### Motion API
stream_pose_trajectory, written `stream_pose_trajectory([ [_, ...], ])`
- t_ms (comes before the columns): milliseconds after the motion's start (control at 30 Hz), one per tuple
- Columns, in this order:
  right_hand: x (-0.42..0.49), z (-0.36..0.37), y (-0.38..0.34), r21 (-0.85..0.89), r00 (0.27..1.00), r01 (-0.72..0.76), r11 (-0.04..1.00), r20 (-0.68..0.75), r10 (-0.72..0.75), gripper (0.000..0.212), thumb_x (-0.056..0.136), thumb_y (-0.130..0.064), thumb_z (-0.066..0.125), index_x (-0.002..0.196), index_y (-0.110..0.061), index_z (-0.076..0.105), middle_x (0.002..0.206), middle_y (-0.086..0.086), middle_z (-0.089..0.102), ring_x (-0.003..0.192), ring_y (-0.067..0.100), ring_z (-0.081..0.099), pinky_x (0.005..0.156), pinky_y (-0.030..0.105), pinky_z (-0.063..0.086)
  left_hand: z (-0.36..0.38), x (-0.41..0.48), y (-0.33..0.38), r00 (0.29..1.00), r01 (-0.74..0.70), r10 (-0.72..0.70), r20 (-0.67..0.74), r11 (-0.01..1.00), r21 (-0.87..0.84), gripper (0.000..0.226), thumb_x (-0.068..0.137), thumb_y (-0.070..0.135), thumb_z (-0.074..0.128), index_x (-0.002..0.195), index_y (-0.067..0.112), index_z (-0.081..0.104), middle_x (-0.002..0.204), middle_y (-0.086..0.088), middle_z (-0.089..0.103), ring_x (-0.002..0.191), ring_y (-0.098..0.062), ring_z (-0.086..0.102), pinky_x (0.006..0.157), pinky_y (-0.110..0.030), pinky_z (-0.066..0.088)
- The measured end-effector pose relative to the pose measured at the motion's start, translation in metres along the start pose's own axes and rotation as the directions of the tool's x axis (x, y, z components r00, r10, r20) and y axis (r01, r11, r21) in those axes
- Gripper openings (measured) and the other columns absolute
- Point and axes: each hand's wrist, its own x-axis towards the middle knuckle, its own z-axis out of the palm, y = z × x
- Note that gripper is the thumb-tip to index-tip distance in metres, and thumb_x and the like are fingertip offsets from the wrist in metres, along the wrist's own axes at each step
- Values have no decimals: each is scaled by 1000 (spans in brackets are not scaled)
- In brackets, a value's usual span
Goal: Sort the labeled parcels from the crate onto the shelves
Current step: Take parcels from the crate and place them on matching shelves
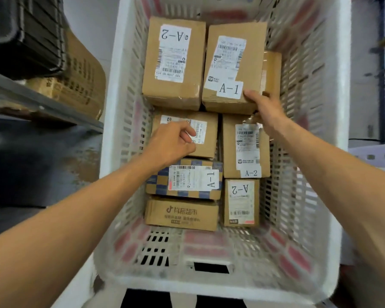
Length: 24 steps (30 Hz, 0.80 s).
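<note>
Crate [111,152]: white slatted plastic, holding cardboard parcels. At 6 o'clock sit a printed brown box [181,213] and a small A-2 box [240,202]. Beyond them are a checkered A-1 box [185,178] at 7 o'clock and a tall A-2 box [246,145] at 4 o'clock. At 9 o'clock is a middle box [206,138], its shelf mark hidden. The left hand [171,143] hangs over it, fingers loosely curled, holding nothing. At 1 o'clock is the large A-1 box [233,67], the item in hand. The right hand [262,107] grips its near right corner, thumb on top beside the sticker. At 11 o'clock is a large A-2 box [173,63], just beside it. Handling note: a one-corner grip would probably tip the box. Add the left hand at the opposite corner and lift straight up, then carry it to the shelf [42,103] outside the crate at 9 o'clock.
</note>
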Motion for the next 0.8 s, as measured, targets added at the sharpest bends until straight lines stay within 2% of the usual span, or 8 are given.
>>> stream_pose_trajectory([
  [100,6,7,-1,75,999,-33,997,25,31,97,58,-56,78,139,-20,38,132,3,53,111,21,56,91,43,49,6,1,-4,1000,-10,10,-9,999,-52,22,72,16,66,90,28,67,78,8,68,73,-6,64,76,-29,54],
  [200,-4,3,-1,132,995,-94,987,29,91,107,44,-58,86,133,-15,46,112,0,59,75,9,51,56,20,46,10,2,-4,1000,-9,9,-3,996,-90,23,71,18,67,91,29,68,79,9,69,73,-5,65,76,-26,53],
  [300,-24,-4,5,278,991,-129,952,55,118,82,48,-53,84,117,-16,61,81,-5,67,55,4,58,34,14,35,14,4,-3,1000,22,-21,5,987,-158,25,71,14,67,93,27,68,78,8,69,71,-7,64,76,-28,54],
  [400,-60,-12,26,380,986,-125,916,149,73,40,62,-51,72,91,-24,64,61,-10,63,42,4,51,38,17,32,22,5,-1,997,61,-69,-23,969,-237,32,72,18,70,103,22,65,83,6,68,72,-9,62,78,-36,56],
  [467,-84,-23,53,378,976,-159,912,198,88,38,67,-46,68,96,-21,64,68,-10,66,47,3,52,46,19,35,28,4,1,991,134,-135,11,961,-242,61,72,35,77,126,25,51,110,3,63,94,-13,61,88,-40,53],
  [567,-114,-28,92,338,940,-272,901,294,173,53,59,-43,71,104,-16,63,86,-4,70,72,9,62,65,25,44,41,-4,-2,939,256,-151,309,907,-335,111,64,51,81,150,39,12,154,-3,27,137,-23,34,112,-48,32],
  [667,-124,-22,108,365,929,-312,877,312,200,55,63,-36,69,111,-14,58,91,-1,70,81,14,62,71,27,47,61,-16,-8,879,350,-91,468,790,-504,120,63,36,82,151,41,0,158,4,18,141,-21,27,115,-47,23],
  [800,-121,-17,108,320,925,-301,898,326,195,50,63,-20,75,108,-11,56,95,0,69,85,12,60,71,23,45,70,-19,-18,865,441,-113,489,634,-635,105,62,39,77,149,24,21,138,3,50,124,-12,46,112,-35,25],
])
